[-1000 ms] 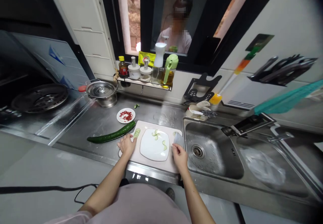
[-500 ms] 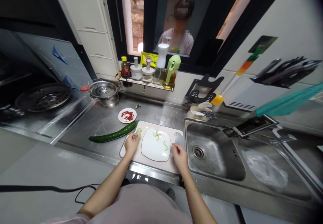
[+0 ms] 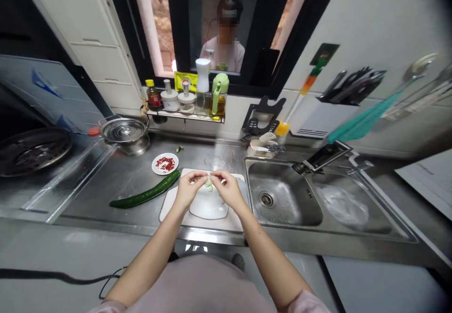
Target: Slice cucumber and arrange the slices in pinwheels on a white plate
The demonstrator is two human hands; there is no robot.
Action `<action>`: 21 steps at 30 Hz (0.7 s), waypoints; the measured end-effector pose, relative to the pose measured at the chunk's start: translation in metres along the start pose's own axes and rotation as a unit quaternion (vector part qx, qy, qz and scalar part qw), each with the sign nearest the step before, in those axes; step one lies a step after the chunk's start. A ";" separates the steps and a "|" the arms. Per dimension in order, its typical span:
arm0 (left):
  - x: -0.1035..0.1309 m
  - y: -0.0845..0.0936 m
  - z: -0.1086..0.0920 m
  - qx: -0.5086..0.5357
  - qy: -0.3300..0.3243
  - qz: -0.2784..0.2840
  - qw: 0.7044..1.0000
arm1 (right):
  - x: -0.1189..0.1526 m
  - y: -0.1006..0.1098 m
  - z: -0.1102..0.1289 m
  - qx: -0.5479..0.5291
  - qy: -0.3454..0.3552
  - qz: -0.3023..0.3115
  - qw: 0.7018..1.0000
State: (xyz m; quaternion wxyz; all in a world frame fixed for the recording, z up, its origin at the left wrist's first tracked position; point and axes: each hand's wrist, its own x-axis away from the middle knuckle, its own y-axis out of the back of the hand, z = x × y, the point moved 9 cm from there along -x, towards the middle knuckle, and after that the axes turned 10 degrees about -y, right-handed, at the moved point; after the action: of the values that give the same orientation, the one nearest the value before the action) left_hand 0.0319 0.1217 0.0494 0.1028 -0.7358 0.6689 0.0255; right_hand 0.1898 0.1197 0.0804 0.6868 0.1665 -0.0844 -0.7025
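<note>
Over the far half of a white square plate [image 3: 208,211], my left hand [image 3: 191,188] and my right hand [image 3: 228,188] meet fingertip to fingertip. Both are closed in a pinch on a thin pale-green cucumber slice [image 3: 208,180], which shows between them. Other slices on the plate are mostly covered by my fingers. The plate lies on a pale cutting board [image 3: 169,204]. Partly hidden behind my right hand is a grey knife blade [image 3: 243,187]. To the left, a long whole cucumber [image 3: 146,195] lies with its tip by the board.
A small dish [image 3: 155,166] of chopped red pieces sits behind the cucumber, with green scraps [image 3: 180,148] nearby. A lidded steel pot [image 3: 134,144] stands farther left. The sink [image 3: 286,204] is right of the board. A condiment shelf [image 3: 183,115] hangs at the back.
My hands have come from either side of the plate to meet above it, now with a cucumber slice between the fingertips. The view has shifted somewhat to the right.
</note>
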 end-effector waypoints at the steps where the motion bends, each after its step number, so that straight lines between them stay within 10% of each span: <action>1: -0.001 -0.002 -0.004 -0.010 -0.007 0.008 1.000 | 0.000 -0.001 0.004 -0.008 0.002 0.009 1.000; 12: 0.012 -0.009 -0.013 -0.020 0.011 0.005 1.000 | 0.005 0.009 -0.003 -0.065 -0.045 0.006 0.997; 21: 0.024 -0.026 0.015 0.098 0.182 0.070 0.976 | 0.013 0.009 0.016 -0.036 0.039 0.015 0.998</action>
State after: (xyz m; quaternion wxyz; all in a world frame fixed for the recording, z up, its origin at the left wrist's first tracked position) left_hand 0.0618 0.1035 0.0338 0.0486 -0.6662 0.7251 -0.1675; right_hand 0.1926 0.1046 0.0967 0.7054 0.1675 -0.0346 -0.6879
